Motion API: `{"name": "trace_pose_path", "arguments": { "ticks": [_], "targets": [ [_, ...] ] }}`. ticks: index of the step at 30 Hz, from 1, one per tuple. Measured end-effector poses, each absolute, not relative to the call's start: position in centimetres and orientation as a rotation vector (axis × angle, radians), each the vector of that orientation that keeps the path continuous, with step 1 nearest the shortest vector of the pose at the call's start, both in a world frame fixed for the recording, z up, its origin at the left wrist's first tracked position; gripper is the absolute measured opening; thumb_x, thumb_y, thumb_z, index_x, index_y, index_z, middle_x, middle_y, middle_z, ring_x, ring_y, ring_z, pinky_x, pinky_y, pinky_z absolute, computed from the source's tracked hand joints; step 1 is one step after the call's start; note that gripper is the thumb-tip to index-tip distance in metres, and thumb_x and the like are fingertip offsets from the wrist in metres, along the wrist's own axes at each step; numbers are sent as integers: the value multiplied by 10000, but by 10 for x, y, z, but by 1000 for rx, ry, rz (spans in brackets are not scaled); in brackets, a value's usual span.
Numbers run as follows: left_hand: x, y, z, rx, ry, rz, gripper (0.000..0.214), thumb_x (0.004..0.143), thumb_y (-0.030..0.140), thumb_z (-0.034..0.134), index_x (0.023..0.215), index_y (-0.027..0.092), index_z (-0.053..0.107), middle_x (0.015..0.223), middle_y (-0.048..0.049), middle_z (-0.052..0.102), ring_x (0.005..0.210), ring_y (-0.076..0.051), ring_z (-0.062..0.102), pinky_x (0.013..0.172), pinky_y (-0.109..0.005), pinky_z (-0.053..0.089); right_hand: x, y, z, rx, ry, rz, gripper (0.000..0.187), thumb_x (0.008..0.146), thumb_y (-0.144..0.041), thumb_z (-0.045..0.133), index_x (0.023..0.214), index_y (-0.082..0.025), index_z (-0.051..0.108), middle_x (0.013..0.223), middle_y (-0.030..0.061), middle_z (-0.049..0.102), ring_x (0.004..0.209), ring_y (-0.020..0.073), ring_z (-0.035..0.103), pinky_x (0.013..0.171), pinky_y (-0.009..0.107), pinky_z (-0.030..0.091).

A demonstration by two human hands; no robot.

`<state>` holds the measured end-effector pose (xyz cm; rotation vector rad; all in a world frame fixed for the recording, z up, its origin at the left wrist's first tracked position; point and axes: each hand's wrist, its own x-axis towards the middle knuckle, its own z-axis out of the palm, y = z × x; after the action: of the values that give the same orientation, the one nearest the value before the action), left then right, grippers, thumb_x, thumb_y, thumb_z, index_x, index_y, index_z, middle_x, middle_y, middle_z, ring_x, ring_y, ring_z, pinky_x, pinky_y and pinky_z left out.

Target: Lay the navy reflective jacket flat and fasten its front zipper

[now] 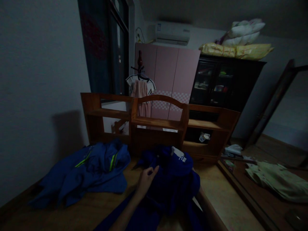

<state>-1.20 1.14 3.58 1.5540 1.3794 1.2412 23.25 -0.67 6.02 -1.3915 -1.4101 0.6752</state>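
A bunched dark blue garment (173,179) with a white lettered patch near its top lies before me on the wooden surface; its exact kind is unclear. At the garment's left side is my left hand (146,179), closed, with fingers curled and the thumb close to the index finger against the cloth. My right hand (195,180) is at the garment's right edge, its fingers hidden by the fabric. Long blue parts of the garment trail toward me under my forearms. To the left, a lighter blue jacket (96,173) with yellow-green stripes lies spread and rumpled.
A wooden shelf unit (158,123) rises at the surface's far edge, with a small white item (204,137) in its right part. The wall (48,96) borders the left. At right, pale green cloth (276,181) lies lower down. Behind stands a pink wardrobe (166,70).
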Motion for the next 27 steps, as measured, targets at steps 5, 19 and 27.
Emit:
{"name": "trace_pose_path", "arguments": {
  "ticks": [5,19,27],
  "targets": [
    [-59,-11,21,1633,1592,1077,717,655,630,582,1184,157,481,546,54,530,523,-153,522,519,-223,338,251,-67,85,-1346,-1543,707,673,782,-510,567,1362,-231,371,1299,79,528,1227,260,460,1021,412,389],
    [-80,-56,-6,1466,1608,1245,680,650,612,599,1162,173,515,1127,-117,588,754,-183,620,701,-315,493,254,-170,8,-1583,-1322,816,712,805,-524,519,1427,-301,254,1144,56,639,1066,281,592,832,360,525],
    [-77,-27,13,1319,1203,1004,590,580,571,702,956,121,646,939,-94,708,843,-240,663,784,-353,516,235,-179,27,-1543,-1266,796,762,784,-518,547,1432,-296,215,1158,67,630,1039,275,608,821,363,530]
  ]
}}
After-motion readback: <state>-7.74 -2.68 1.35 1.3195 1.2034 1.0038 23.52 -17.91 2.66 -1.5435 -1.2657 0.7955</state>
